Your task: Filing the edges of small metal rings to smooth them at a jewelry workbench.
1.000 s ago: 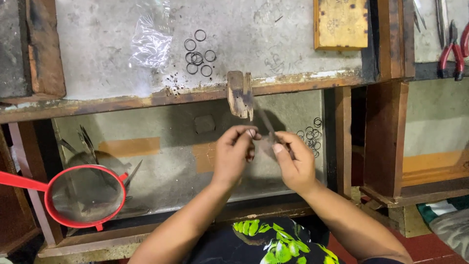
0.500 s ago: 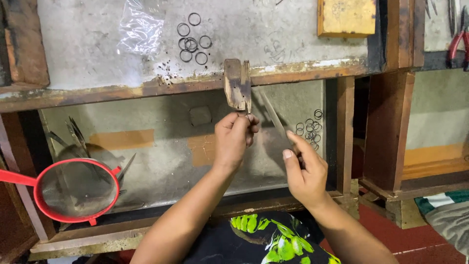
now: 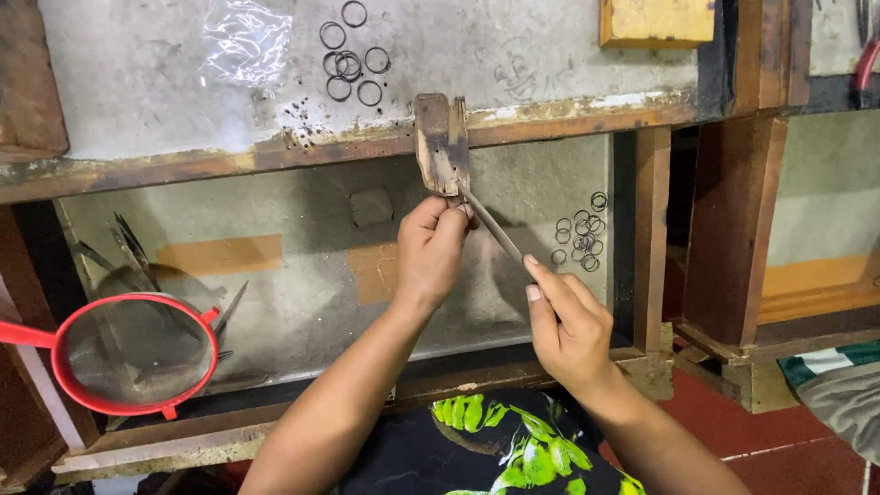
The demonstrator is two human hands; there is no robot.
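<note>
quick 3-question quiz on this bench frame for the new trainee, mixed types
1. True or false: the file is in the right hand.
2. Where does the left hand sit: A) at the wooden peg, B) on the red sieve, C) on the yellow block?
3. What small things lie in the tray, right of the file?

Key: 1 true; 2 A; 3 dark wire rings.

Soft, even daylight falls on the bench [image 3: 550, 55] top — its lower shelf sits shadowed, glare on the plastic wrap [image 3: 243, 41], focus sharp.
</note>
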